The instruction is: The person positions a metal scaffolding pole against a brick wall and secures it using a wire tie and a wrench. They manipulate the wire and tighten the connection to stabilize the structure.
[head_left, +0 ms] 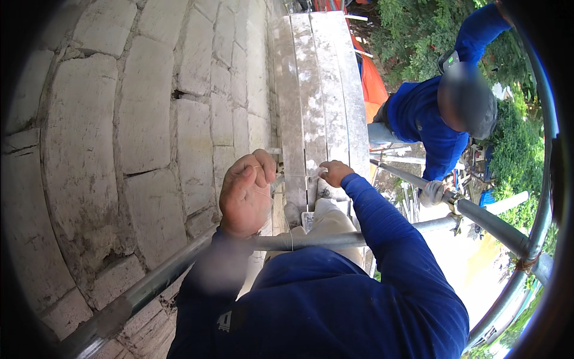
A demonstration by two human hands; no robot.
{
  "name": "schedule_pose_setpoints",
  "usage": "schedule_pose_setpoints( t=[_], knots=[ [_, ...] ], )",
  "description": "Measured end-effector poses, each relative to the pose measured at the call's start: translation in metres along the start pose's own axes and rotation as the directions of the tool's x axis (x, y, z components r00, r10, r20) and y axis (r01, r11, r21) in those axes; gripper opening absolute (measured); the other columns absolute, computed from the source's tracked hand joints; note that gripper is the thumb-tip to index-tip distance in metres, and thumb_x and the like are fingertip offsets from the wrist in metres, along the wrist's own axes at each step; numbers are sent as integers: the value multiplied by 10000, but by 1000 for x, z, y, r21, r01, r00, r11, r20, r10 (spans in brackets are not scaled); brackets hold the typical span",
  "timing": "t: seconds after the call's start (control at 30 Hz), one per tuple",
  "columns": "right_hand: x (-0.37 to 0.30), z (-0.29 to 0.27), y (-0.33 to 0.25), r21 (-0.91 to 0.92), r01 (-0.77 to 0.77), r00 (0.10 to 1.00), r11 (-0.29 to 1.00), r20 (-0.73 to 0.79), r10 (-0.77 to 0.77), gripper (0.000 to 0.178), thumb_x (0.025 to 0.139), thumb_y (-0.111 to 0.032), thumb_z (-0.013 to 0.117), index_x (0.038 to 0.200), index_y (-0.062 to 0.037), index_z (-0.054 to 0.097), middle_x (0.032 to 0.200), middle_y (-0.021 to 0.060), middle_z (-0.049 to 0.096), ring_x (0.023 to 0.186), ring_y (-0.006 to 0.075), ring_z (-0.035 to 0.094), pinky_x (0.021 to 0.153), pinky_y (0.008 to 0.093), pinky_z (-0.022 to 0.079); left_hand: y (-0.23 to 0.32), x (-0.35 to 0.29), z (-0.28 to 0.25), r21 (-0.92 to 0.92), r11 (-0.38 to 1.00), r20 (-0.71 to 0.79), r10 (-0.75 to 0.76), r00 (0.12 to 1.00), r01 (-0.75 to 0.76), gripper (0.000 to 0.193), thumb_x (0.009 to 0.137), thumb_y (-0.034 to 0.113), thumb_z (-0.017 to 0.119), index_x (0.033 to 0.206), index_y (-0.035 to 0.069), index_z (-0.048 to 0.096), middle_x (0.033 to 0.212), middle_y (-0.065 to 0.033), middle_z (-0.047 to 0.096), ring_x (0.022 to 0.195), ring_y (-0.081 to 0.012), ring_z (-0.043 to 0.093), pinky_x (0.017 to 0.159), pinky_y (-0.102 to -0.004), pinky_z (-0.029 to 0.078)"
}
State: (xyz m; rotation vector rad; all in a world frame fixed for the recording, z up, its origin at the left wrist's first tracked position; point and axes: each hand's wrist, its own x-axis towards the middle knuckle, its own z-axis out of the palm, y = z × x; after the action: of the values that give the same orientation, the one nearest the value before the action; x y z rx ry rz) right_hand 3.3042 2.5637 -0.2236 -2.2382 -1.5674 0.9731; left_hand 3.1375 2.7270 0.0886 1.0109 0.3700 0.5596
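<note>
A thin pale string stretches between my two hands, and part of it hangs down to a horizontal metal scaffold pipe in front of my waist. My left hand is raised beside the stone wall, palm partly turned up, its fingers curled in a pinch on the string. Farther right, above the planks, my right hand pinches the string between thumb and fingers. Where the string's ends lie I cannot make out.
The block wall rises close on my left. Worn scaffold planks run ahead. At right, a co-worker in blue has a gloved hand on a sloping pipe. Orange sheeting and trees lie beyond.
</note>
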Motion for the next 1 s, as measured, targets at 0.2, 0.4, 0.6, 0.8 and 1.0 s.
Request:
schedule_pose_setpoints(
  t=[0.2,0.4,0.6,0.8,1.0],
  knots=[
    [-35,-87,-54,920,-258,884,296,348,-311,529,1060,-472,539,1230,18,641,1141,125,700,1027,182,674,913,323,546,-62,4,4,280,942,-104,-160,982,184,281,988,276,521,836,46,575,903,-39,564,900,-148,476,866,-306,345],
    [-85,-101,-129,988,-156,942,17,154,-298,296,1078,-276,567,1140,3,643,1023,92,718,942,177,702,853,305,571,-87,19,-13,447,854,-193,-200,961,268,310,996,303,516,949,22,640,910,-12,606,851,-109,509,804,-264,399],
    [-78,-110,-116,989,-53,984,135,75,-159,156,1037,-136,603,1090,9,626,880,67,666,713,126,619,690,293,535,-101,25,-34,456,813,-304,-239,922,362,293,1004,295,510,936,46,648,919,-14,611,844,-107,490,799,-268,392],
    [-56,-108,-119,967,44,989,253,-77,124,298,974,-143,689,1212,5,589,1027,112,680,689,133,641,648,295,536,-107,41,-32,500,812,-296,-167,940,302,338,1023,324,504,915,35,642,865,5,592,815,-106,484,775,-283,393],
    [-39,-106,-127,997,21,999,73,-24,30,354,967,-127,669,1274,17,568,1039,136,706,628,145,666,595,297,532,-110,57,-19,552,783,-285,-145,948,285,353,1016,343,500,912,36,641,867,-2,580,831,-122,483,781,-286,391]
  ],
)
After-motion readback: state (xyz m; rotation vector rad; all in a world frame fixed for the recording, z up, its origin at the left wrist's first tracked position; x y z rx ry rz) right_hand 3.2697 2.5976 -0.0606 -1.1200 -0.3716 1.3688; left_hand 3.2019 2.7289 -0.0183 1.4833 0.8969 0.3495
